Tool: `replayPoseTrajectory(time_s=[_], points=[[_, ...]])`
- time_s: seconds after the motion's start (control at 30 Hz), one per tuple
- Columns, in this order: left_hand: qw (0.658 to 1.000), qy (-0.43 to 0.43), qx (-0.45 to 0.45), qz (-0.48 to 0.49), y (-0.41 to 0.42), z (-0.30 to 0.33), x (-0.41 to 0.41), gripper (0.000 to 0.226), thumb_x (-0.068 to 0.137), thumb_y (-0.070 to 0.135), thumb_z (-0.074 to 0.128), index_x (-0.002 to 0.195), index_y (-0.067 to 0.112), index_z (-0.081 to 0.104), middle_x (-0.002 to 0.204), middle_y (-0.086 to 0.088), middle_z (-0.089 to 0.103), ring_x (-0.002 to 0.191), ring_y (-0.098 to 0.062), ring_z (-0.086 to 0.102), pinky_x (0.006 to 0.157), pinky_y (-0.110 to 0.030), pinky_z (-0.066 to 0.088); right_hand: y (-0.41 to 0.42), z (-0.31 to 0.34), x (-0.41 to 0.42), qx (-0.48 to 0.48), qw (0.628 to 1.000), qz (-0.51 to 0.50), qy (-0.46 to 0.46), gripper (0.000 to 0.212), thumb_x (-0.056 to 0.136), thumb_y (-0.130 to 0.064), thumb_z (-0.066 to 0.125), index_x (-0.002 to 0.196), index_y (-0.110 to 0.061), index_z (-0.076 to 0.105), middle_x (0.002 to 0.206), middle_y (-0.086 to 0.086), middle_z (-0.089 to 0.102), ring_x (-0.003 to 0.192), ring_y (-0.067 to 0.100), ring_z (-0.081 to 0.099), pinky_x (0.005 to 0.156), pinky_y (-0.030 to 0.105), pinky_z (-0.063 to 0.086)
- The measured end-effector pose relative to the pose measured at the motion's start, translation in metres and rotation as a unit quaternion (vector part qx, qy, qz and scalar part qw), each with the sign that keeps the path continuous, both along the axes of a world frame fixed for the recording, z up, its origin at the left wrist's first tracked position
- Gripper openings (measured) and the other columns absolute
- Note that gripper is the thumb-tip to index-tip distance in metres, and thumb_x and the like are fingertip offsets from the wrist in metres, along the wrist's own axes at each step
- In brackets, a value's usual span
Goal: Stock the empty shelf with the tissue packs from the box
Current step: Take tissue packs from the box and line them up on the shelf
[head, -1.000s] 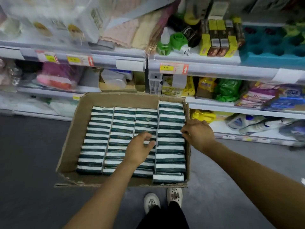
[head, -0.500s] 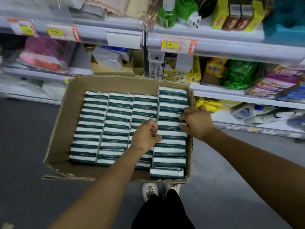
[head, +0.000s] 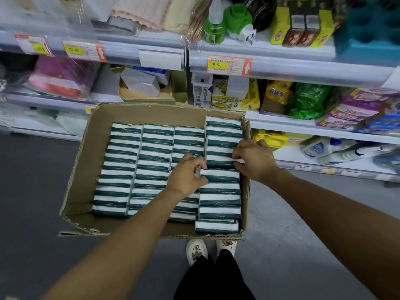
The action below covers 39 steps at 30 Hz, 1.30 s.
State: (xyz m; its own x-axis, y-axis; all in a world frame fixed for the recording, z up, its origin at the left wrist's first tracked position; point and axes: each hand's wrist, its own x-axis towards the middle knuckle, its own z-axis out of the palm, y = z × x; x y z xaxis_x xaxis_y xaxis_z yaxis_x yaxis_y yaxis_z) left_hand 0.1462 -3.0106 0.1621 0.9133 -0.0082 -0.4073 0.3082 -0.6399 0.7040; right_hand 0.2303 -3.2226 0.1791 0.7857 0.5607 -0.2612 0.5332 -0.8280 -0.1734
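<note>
Head view, the only one available. I note that both hands have closed in on the rightmost column of tissue packs [head: 219, 192] since a second ago: then the left hand [head: 187, 176] lay flat over the third column and the right hand [head: 254, 160] rested at the box wall. Now the left hand's grip is curled against the inner ends of the packs midway down that column, and the right hand's grip is curled over their outer ends, against the wall of the cardboard box [head: 86, 167]. The two hands bracket several packs between them. I judge this as the start of a first lift; the box reads as full and nothing appears to have left it yet.

The packs all remain in the box, which sits on the grey floor [head: 32, 202] in front of the shelving [head: 281, 70].

Limits of the view: the right hand's fingertips are hidden behind the packs, so the count of packs taken up cannot be fixed. How many layers lie beneath is not visible. I cannot identify the empty shelf meant for stocking; every shelf section in frame carries goods. The upper corners are blurred.
</note>
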Motion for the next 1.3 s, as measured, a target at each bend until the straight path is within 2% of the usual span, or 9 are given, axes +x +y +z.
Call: replayPoseTrajectory(time_s=[0.1, 0.2, 0.37, 0.5, 0.7, 0.8, 0.97, 1.1, 1.3], points=[[0.998, 0.001, -0.042, 0.053, 0.008, 0.016, -0.007, 0.023, 0.082, 0.012, 0.073, 0.099, 0.020, 0.060, 0.111, 0.004, 0.056, 0.108, -0.013, 0.053, 0.088, -0.021, 0.038, -0.009, 0.018, -0.002, 0.078, 0.995, -0.043, 0.039, 0.015, 0.092, -0.024, 0.058, 0.105, -0.017, 0.061, 0.104, 0.002, 0.065, 0.098, 0.025, 0.057, 0.082, 0.031, 0.033], [0.992, 0.013, -0.065, 0.104, 0.018, 0.034, -0.009, 0.019, 0.086, 0.014, 0.068, 0.100, 0.022, 0.058, 0.106, -0.004, 0.061, 0.097, -0.018, 0.057, 0.082, -0.031, 0.046, -0.009, 0.038, -0.006, 0.122, 0.986, -0.075, 0.088, 0.010, 0.093, -0.020, 0.056, 0.102, -0.015, 0.056, 0.094, 0.007, 0.066, 0.084, 0.029, 0.059, 0.066, 0.034, 0.043], [0.962, -0.047, -0.104, 0.247, 0.040, 0.084, -0.012, 0.013, 0.092, 0.011, 0.060, 0.103, 0.018, 0.061, 0.085, -0.002, 0.061, 0.074, -0.015, 0.055, 0.062, -0.018, 0.045, -0.003, 0.083, -0.009, 0.201, 0.967, -0.141, 0.071, 0.016, 0.095, -0.022, 0.056, 0.109, -0.015, 0.053, 0.103, 0.005, 0.066, 0.093, 0.027, 0.061, 0.079, 0.042, 0.051], [0.960, -0.081, -0.120, 0.239, 0.055, 0.130, -0.015, 0.018, 0.095, 0.013, 0.057, 0.111, 0.019, 0.062, 0.090, -0.005, 0.063, 0.078, -0.017, 0.058, 0.062, -0.024, 0.047, -0.002, 0.134, -0.014, 0.284, 0.944, -0.159, 0.056, 0.023, 0.095, -0.026, 0.055, 0.117, -0.023, 0.050, 0.103, 0.002, 0.063, 0.095, 0.023, 0.061, 0.081, 0.041, 0.052], [0.954, -0.168, -0.129, 0.211, 0.061, 0.213, -0.016, 0.015, 0.096, 0.013, 0.056, 0.104, 0.016, 0.069, 0.094, -0.003, 0.067, 0.076, -0.009, 0.058, 0.062, -0.012, 0.046, -0.013, 0.215, -0.032, 0.352, 0.928, -0.124, -0.020, 0.023, 0.094, -0.024, 0.055, 0.117, -0.028, 0.051, 0.087, 0.000, 0.062, 0.077, 0.022, 0.060, 0.074, 0.042, 0.052], [0.951, -0.210, -0.127, 0.185, 0.060, 0.253, -0.005, 0.014, 0.096, 0.014, 0.058, 0.098, 0.017, 0.071, 0.092, -0.001, 0.071, 0.085, -0.015, 0.064, 0.078, -0.030, 0.050, -0.018, 0.254, -0.034, 0.395, 0.909, -0.126, -0.035, 0.019, 0.096, -0.021, 0.054, 0.111, -0.031, 0.051, 0.081, 0.000, 0.062, 0.070, 0.019, 0.059, 0.065, 0.040, 0.053], [0.932, -0.287, -0.132, 0.180, 0.046, 0.321, 0.021, 0.018, 0.098, 0.016, 0.053, 0.091, 0.019, 0.069, 0.085, 0.001, 0.068, 0.079, -0.015, 0.061, 0.066, -0.030, 0.046, -0.032, 0.316, -0.021, 0.466, 0.869, -0.152, -0.072, 0.017, 0.095, -0.013, 0.056, 0.110, -0.020, 0.060, 0.088, 0.006, 0.067, 0.079, 0.026, 0.065, 0.065, 0.043, 0.059], [0.922, -0.335, -0.118, 0.153, 0.027, 0.365, 0.041, 0.020, 0.099, 0.026, 0.052, 0.089, 0.020, 0.068, 0.082, 0.005, 0.067, 0.071, -0.005, 0.058, 0.052, -0.014, 0.042, -0.049, 0.349, 0.000, 0.505, 0.845, -0.160, -0.070, 0.015, 0.095, -0.011, 0.056, 0.106, -0.020, 0.062, 0.090, 0.012, 0.069, 0.077, 0.032, 0.067, 0.062, 0.046, 0.060], [0.893, -0.382, -0.171, 0.167, 0.004, 0.412, 0.102, 0.020, 0.097, 0.023, 0.054, 0.092, 0.012, 0.070, 0.087, 0.000, 0.069, 0.077, -0.009, 0.059, 0.065, -0.025, 0.045, -0.078, 0.402, 0.052, 0.528, 0.828, -0.141, -0.124, 0.015, 0.096, -0.009, 0.055, 0.104, -0.018, 0.063, 0.087, 0.010, 0.070, 0.076, 0.022, 0.066, 0.060, 0.040, 0.061]])
